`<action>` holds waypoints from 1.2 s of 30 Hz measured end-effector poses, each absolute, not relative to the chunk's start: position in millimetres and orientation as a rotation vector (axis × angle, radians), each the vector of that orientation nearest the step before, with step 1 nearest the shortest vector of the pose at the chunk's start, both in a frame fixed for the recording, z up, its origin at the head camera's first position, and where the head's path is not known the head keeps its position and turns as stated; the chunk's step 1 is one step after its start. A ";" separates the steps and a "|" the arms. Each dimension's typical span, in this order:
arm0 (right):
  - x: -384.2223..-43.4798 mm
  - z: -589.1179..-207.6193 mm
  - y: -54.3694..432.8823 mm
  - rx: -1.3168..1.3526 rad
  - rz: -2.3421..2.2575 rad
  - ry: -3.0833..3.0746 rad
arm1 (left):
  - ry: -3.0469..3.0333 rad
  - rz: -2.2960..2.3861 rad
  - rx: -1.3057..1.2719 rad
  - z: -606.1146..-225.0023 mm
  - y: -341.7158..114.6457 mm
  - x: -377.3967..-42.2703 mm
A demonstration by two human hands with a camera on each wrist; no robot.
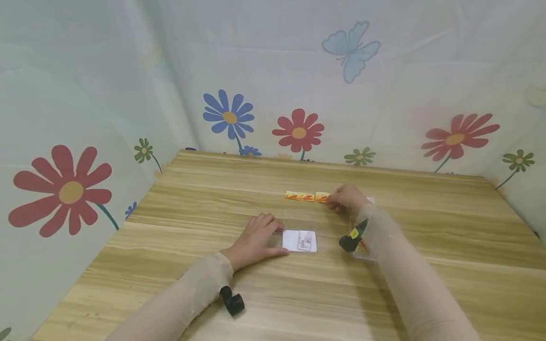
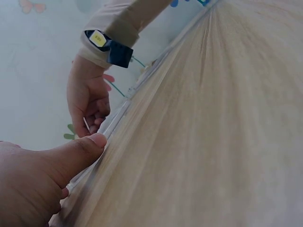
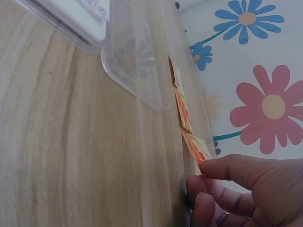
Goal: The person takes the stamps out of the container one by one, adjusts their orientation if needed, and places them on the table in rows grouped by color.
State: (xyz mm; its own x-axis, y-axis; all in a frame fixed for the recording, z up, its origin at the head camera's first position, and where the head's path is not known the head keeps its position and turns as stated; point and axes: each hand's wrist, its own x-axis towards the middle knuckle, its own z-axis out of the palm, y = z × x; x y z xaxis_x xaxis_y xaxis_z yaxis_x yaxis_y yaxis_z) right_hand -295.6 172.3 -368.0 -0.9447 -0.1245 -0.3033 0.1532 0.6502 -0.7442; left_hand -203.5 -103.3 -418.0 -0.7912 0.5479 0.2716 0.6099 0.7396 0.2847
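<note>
A small clear plastic case (image 1: 290,240) lies with its lid (image 1: 300,219) folded back, white cards inside and a small printed piece (image 1: 304,240) on top. My left hand (image 1: 256,241) holds the case at its left end, thumb at the near edge and fingers by the hinge side. Beyond it, small yellow-orange printed cards (image 1: 292,195) form a row on the table. My right hand (image 1: 344,198) pinches the right end of the rightmost card (image 3: 195,145) between thumb and index finger, the other fingers curled under.
A second clear case (image 1: 364,255) with a red-orange print lies partly hidden beneath my right forearm. The wood-grain table (image 1: 204,189) ends at a pale curtain (image 1: 264,57) printed with flowers and a butterfly. Black cameras (image 1: 232,303) are strapped to both wrists.
</note>
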 end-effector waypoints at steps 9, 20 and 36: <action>-299.2 -369.8 173.4 -0.017 -1.067 2.681 | -2.771 -0.551 -0.927 -417.5 -103.0 -203.4; -298.0 -370.5 172.9 0.008 -1.064 2.692 | -2.765 -0.557 -0.924 -421.2 -103.3 -205.6; -290.7 -356.6 181.0 -0.005 -1.021 2.719 | -2.775 -0.571 -0.918 -423.2 -103.4 -207.1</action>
